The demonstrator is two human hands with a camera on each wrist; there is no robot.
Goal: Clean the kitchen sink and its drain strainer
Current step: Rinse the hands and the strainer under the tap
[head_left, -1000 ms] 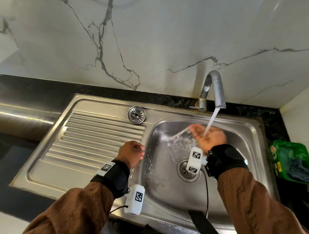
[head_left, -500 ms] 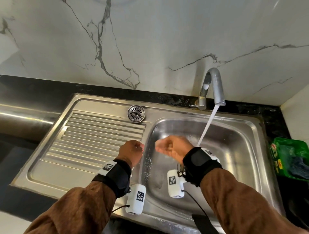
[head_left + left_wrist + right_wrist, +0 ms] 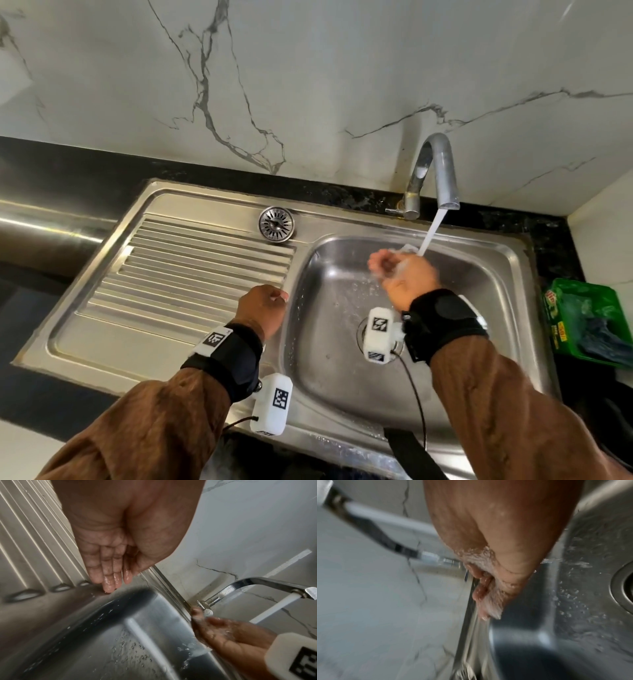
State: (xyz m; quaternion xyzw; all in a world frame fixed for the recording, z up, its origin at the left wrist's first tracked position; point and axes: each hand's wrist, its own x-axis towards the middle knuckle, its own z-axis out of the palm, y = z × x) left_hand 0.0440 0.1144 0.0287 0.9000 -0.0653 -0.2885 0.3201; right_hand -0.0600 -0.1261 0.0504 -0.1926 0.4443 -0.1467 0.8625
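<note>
Cupped right hand (image 3: pixel 404 274) under water stream (image 3: pixel 432 230), steel sink (image 3: pixel 342 377).

Both arms wear loose brown sleeves (image 3: pixel 154 428) of a soft, slightly fuzzy cloth, ending just behind the wrists. A broad black strap (image 3: pixel 233 359) wraps the left wrist just behind the left hand (image 3: pixel 263 308); a like strap (image 3: pixel 445 318) sits behind the right hand (image 3: pixel 407 277). Each strap carries a white rounded camera box (image 3: pixel 272 404) printed with a black-and-white square marker, and a second marker tag (image 3: pixel 212 339) lies on top of the left strap. A thin black cable (image 3: pixel 419 404) runs back from the right box (image 3: pixel 378 334).
</note>
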